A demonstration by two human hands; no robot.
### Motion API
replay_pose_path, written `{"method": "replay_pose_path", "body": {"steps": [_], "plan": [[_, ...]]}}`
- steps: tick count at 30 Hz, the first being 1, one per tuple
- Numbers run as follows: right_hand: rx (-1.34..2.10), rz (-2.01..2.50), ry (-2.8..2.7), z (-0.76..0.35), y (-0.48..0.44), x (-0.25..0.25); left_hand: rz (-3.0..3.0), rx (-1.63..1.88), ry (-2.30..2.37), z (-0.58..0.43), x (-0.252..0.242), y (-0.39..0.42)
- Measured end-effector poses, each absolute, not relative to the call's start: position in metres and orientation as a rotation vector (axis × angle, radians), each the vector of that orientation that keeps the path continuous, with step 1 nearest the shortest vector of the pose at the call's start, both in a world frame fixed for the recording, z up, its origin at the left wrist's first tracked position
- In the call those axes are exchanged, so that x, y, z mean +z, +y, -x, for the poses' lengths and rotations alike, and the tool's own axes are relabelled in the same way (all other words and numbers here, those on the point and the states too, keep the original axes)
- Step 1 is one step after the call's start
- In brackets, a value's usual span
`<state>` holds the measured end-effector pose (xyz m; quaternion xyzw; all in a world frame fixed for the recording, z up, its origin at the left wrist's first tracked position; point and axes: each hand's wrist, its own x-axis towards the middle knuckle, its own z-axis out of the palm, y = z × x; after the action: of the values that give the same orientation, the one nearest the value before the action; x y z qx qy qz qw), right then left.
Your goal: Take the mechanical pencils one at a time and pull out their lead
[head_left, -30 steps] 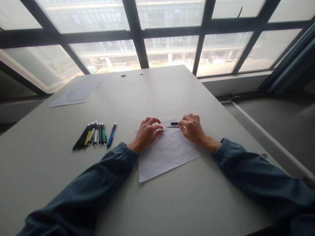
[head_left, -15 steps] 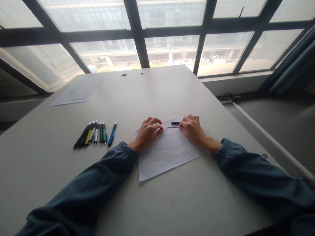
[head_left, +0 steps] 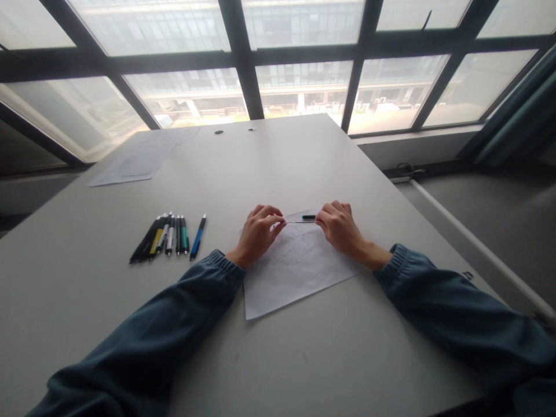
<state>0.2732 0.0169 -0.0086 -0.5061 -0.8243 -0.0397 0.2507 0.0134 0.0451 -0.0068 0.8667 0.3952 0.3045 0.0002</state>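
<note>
Between my two hands stretches a thin dark rod [head_left: 301, 222], which looks like a pen refill. My left hand [head_left: 260, 231] pinches its left end between thumb and fingertips. At the other end, my right hand [head_left: 341, 229] closes its fingers around it, hiding that part. Just behind the rod lies a short black pen part [head_left: 308, 217] with a green end, partly covered by my right hand. Under both hands is a white sheet of paper [head_left: 295, 289] bearing faint pencil-like marks, turned at an angle on the table.
Several click pens [head_left: 171, 236] lie in a bunch to the left, with a blue pen [head_left: 198, 237] slightly apart. More paper sheets [head_left: 134, 162] rest at the table's far left. The white table [head_left: 278, 370] ends at windows behind, and its right edge borders floor.
My left fingers have closed on the rod's left end, which stuck out free before. My right hand has shifted very slightly left with the rod.
</note>
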Motion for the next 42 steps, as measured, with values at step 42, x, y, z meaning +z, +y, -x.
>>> {"method": "replay_pose_path", "body": {"steps": [42], "plan": [[-0.054, 1.244, -2.140, -0.275, 0.021, -0.011, -2.596, 0.498, 1.871, -0.023, 0.006, 0.032]]}}
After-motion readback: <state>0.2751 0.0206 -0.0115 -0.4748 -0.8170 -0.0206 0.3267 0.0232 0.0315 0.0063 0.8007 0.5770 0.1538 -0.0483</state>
